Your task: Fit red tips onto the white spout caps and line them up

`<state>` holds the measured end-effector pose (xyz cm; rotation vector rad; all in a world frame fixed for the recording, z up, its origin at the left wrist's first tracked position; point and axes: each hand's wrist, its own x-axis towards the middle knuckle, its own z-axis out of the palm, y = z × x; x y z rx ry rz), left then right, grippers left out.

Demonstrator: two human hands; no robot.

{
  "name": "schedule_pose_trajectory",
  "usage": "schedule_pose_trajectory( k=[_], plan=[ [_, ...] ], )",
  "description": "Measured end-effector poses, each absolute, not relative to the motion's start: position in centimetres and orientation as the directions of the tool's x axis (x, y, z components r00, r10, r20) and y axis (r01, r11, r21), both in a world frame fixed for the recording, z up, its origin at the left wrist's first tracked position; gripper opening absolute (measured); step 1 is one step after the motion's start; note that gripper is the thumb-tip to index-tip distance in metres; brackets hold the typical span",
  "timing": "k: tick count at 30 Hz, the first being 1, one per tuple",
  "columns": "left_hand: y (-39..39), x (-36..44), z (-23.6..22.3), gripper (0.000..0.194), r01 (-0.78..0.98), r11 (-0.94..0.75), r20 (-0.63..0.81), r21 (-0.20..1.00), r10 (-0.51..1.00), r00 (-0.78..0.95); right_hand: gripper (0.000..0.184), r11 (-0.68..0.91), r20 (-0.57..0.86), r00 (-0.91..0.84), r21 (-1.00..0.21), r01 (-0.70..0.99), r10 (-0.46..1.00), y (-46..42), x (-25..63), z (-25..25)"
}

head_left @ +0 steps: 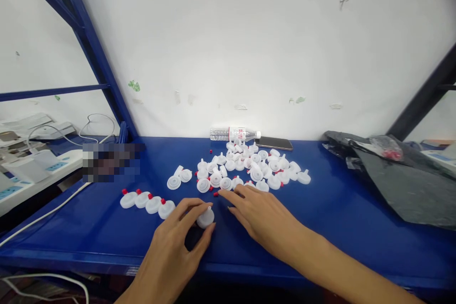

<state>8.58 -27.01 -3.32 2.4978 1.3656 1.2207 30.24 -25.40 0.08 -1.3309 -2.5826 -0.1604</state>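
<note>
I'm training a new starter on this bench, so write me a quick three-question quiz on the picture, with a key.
1. Multiple choice: what does the left hand hold?
a) a bottle
b) a white lid
c) a phone

2. Fill the gap: the small cap by the tip of the right hand is coloured ___.

3. Count: how many lids show in the row to the left of the left hand?

Key: 1 b; 2 red; 3 four.
</note>
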Motion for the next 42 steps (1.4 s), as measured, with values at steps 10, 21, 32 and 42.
schedule_pose_trajectory(
  k=[10,21,32,42],
  plan=[
    [-26.6,8.3,-3.7,0.025,0.707,-0.533,0.520,0.465,0.811,0.269,0.023,0.570,0.170,-0.599,0.193,0.799,0.782,-23.3,28.7,0.1],
    [-26.6,8.3,-4.2,0.028,0.714,-0.509,0.492,0.480,0.831,0.261,0.015,0.499,0.201,-0.496,0.037,0.866,0.845,-23.3,29.3,-0.1],
    [-27.4,8.5,-3.2,0.018,0.689,-0.524,0.456,0.500,0.836,0.304,0.006,0.570,0.310,-0.482,-0.522,0.634,0.819,-24.0,29.6,0.5],
    [-26.4,8.0,-4.0,0.019,0.649,-0.511,0.422,0.564,0.854,0.305,0.006,0.530,0.382,-0.367,-0.629,0.569,0.848,-23.9,30.1,1.4]
  ],
)
